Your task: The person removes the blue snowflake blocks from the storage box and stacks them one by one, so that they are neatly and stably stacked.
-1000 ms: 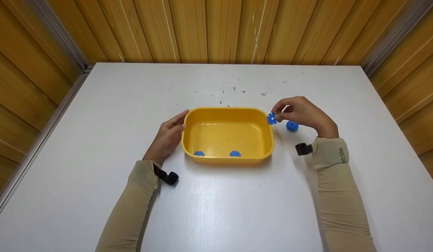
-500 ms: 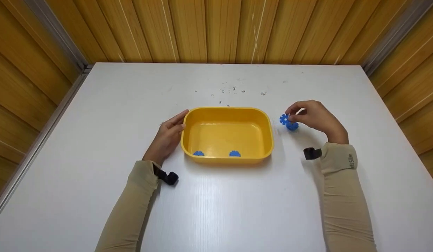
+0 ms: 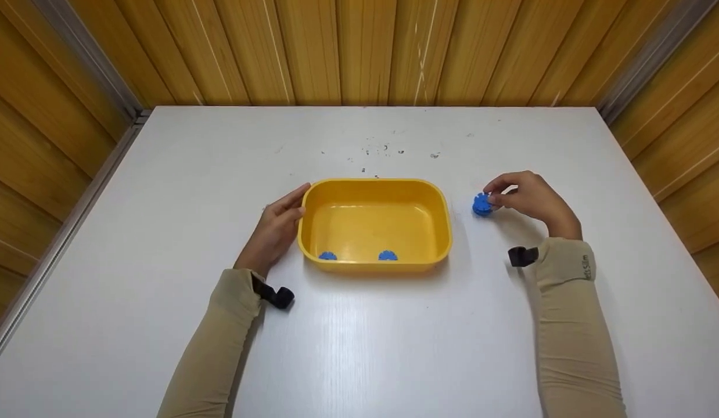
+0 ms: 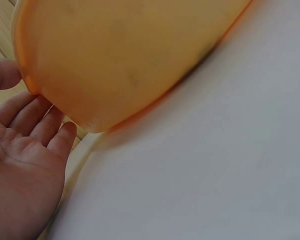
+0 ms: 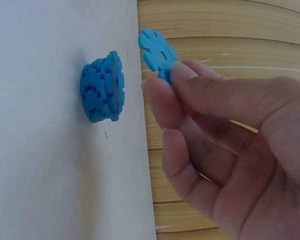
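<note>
At the left end of the yellow plastic tub (image 3: pixel 371 232), my left hand (image 3: pixel 275 226) holds the wall, thumb at the rim. Its fingertips are partly hidden behind the tub (image 4: pixel 120 55) in the left wrist view. My right hand (image 3: pixel 528 197) pinches a blue notched interlocking disc (image 5: pixel 155 50) between thumb and forefinger, tilted and apart from the stack. A short stack of matching blue discs (image 5: pixel 102 87) stands on the table beside that hand. Two blue discs, one on the left (image 3: pixel 327 255) and one on the right (image 3: pixel 388 255), show inside the tub by its near wall, their lower parts hidden.
Underneath is a white table (image 3: pixel 359 348) with dark scuffs behind the tub. Wood-look panels (image 3: pixel 365 52) enclose its back and sides. Small black cameras sit on both wrists, over beige sleeves.
My right hand has moved right, carrying its disc from the tub's right rim to above the stack. The left hand and tub stay put; the head view shifts slightly.
</note>
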Tool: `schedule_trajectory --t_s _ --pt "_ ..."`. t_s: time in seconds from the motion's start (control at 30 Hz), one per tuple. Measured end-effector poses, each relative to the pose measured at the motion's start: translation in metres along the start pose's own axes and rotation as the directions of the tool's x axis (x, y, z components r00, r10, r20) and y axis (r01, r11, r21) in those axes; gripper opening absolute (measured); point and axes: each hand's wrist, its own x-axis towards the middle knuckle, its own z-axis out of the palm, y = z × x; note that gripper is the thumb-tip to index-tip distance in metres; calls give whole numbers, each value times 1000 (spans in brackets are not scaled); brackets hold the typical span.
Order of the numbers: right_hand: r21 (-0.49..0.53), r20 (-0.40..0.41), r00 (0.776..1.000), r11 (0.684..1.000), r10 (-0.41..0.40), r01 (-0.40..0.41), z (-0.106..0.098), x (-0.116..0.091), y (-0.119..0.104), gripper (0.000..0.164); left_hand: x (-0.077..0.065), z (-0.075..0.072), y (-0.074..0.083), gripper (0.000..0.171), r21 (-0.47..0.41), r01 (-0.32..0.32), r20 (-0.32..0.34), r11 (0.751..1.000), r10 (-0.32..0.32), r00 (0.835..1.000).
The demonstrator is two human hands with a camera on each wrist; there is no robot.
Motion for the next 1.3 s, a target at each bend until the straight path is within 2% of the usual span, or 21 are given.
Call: schedule_trajectory --t_s 0.2,0.4,0.7,0.97,1.13,1.3 --pt "-5 1 1000 1000 -9 9 3 4 2 30 -1 -2 0 59 -39 -6 -12 999 5 1000" --pt "-7 8 1000 1000 7 -7 4 6 7 32 -1 -2 -1 58 -40 10 -8 999 -10 1000" --pt "-22 0 1000 1000 5 -5 5 7 12 33 -1 -1 -1 58 -34 -9 -9 999 9 1000" --pt "-10 -1 999 999 38 -38 4 5 12 33 0 0 0 58 -19 -2 4 1000 2 1000" --pt "-1 -23 999 1000 30 -30 2 2 9 34 0 0 0 58 -18 -14 2 1000 14 1000" --pt "-4 -73 997 1000 6 -6 3 1 -4 34 0 0 -2 59 -21 -27 -3 999 27 1000"
